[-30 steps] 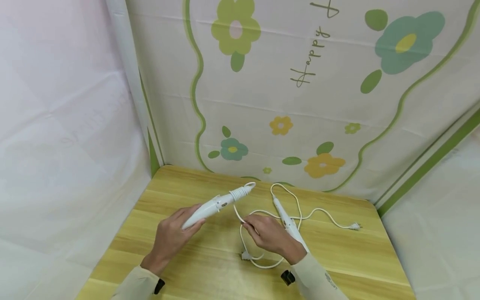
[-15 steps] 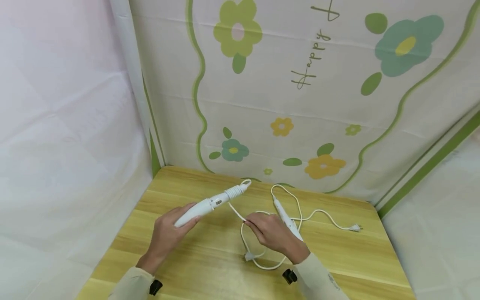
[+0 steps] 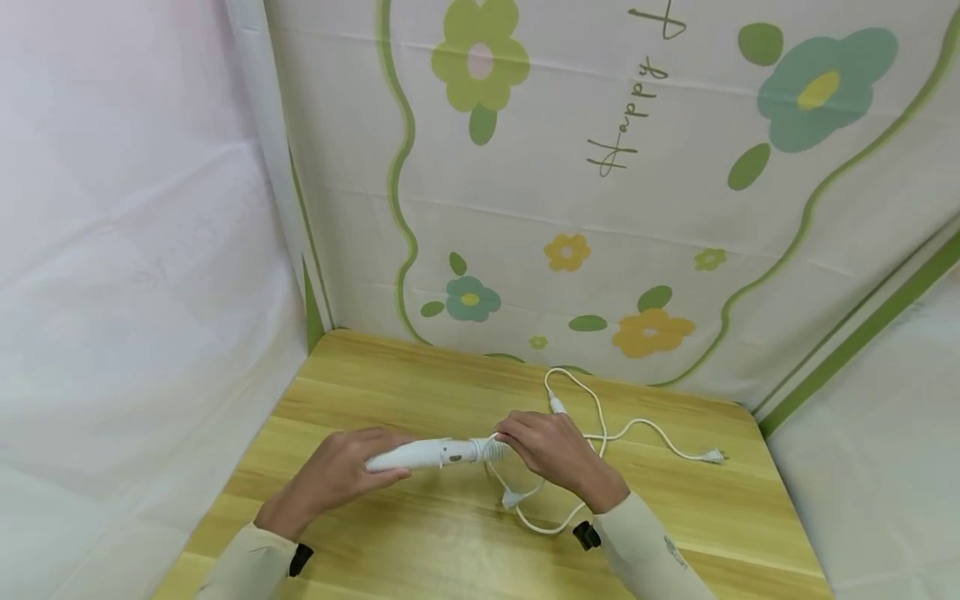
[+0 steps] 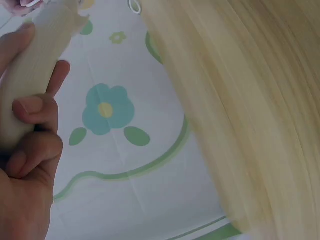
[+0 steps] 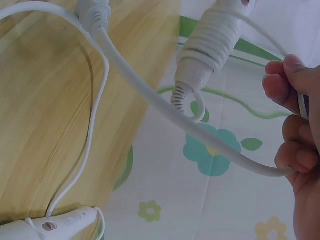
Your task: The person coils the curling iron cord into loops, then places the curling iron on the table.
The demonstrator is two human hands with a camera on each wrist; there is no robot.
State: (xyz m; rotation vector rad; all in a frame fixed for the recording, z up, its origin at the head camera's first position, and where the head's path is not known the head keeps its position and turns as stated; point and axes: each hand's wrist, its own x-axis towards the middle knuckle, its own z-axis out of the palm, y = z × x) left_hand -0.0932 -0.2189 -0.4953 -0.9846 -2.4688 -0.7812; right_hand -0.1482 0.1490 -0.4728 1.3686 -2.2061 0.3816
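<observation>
A white hair straightener (image 3: 420,454) lies level in my left hand (image 3: 337,467), above the table. My left fingers curl round its wide body in the left wrist view. White cord (image 5: 207,45) is wound in several turns round its tail end, near a small loop at the strain relief. My right hand (image 3: 551,450) pinches the cord between thumb and forefinger, close to the wound end. Further along, the cord (image 5: 150,95) runs under the curled lower fingers of that hand and on to a white plug (image 3: 512,498) hanging near the table.
A second white straightener (image 5: 55,225) lies on the wooden table (image 3: 360,383), mostly hidden behind my right hand in the head view. Its loose cord loops right to a plug (image 3: 712,456). A flower-print cloth wall (image 3: 510,192) stands behind the table.
The straightener has swung from tilted up to nearly level, its wound end coming down toward my right hand. The stretch of cord between my right fingers and the winding has shortened.
</observation>
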